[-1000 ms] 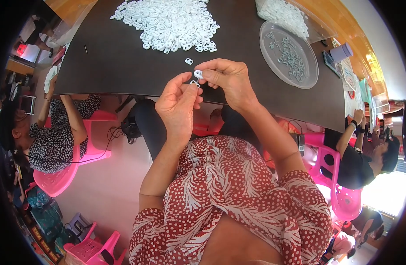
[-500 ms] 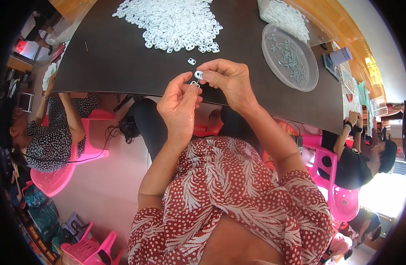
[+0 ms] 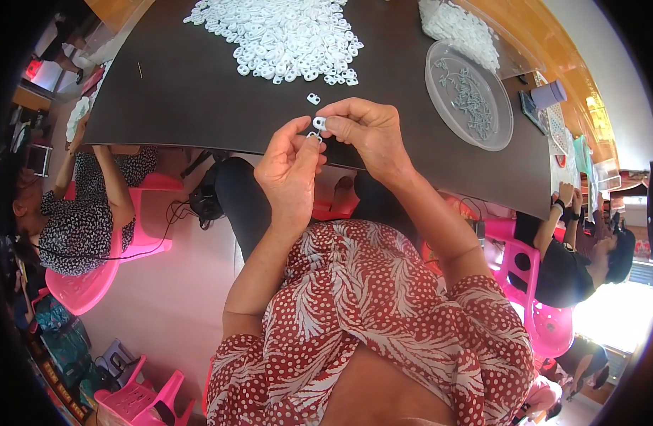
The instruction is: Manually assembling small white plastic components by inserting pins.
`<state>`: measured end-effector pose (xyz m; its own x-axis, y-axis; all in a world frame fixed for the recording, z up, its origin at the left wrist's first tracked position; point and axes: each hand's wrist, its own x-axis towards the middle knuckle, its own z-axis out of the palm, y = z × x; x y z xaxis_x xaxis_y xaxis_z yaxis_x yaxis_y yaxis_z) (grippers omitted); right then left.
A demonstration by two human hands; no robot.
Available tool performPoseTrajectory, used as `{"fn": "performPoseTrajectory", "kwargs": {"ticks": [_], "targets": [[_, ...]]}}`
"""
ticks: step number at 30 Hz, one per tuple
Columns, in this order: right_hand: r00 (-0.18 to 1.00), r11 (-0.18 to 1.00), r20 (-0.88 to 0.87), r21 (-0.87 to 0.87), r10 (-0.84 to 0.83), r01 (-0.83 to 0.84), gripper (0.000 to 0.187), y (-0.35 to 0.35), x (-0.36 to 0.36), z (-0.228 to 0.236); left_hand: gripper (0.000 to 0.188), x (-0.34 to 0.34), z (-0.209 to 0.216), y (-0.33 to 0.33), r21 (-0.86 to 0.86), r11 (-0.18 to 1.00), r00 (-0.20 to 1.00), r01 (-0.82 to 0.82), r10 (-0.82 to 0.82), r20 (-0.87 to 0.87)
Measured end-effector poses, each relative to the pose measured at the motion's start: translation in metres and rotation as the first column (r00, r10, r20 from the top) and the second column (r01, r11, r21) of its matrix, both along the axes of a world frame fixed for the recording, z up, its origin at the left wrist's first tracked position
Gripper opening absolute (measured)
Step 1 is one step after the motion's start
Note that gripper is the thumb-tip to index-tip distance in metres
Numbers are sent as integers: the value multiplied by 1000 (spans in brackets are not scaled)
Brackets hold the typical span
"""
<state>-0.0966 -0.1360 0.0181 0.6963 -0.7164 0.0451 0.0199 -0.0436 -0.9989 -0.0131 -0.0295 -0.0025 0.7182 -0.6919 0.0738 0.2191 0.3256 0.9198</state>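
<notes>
Close together above the table's near edge, my two hands each pinch a small white plastic piece. My left hand (image 3: pixel 289 167) is closed on a white piece with holes (image 3: pixel 313 135), mostly hidden by the fingertips. Just above it, my right hand (image 3: pixel 372 138) grips a white oval piece with a dark hole (image 3: pixel 319 123) between thumb and forefinger. A thin grey bit shows between the two pieces, too small to make out. One loose two-holed white piece (image 3: pixel 313 99) lies on the dark table (image 3: pixel 191 99) beyond my fingertips.
A big pile of white pieces (image 3: pixel 291 42) covers the far middle. To the right stands a clear round tray (image 3: pixel 431 78) of small grey metal parts (image 3: pixel 470 99), with a clear bag of whitish pieces (image 3: pixel 458 32) behind. People sit on pink chairs at both sides.
Both hands keep their grip on the white pieces and hold nearly the same pose. The whole view has shifted very slightly.
</notes>
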Motion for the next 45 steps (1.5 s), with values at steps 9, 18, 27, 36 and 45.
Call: {"fn": "performPoseTrajectory", "kwargs": {"ticks": [9, 18, 27, 36, 45], "targets": [[1000, 999, 10, 19, 26, -26, 14, -1, 2, 0, 24, 5, 1, 0, 4, 1000, 999, 20, -20, -46], [999, 1000, 36, 28, -5, 4, 11, 7, 6, -1, 25, 3, 2, -1, 14, 1000, 995, 11, -10, -97], [996, 998, 53, 14, -69, 69, 11, 15, 11, -5, 25, -2, -3, -3, -26, 999, 992, -19, 15, -124], [994, 998, 93, -23, -54, 57, 14, 20, 8, -8, 25, -3, -5, -2, -76, 996, 990, -43, 32, -138], [996, 989, -61, -129, 61, -68, 27, 20, 4, 4, 23, 1, 1, -1, -82, 996, 990, -44, 32, -140]]}}
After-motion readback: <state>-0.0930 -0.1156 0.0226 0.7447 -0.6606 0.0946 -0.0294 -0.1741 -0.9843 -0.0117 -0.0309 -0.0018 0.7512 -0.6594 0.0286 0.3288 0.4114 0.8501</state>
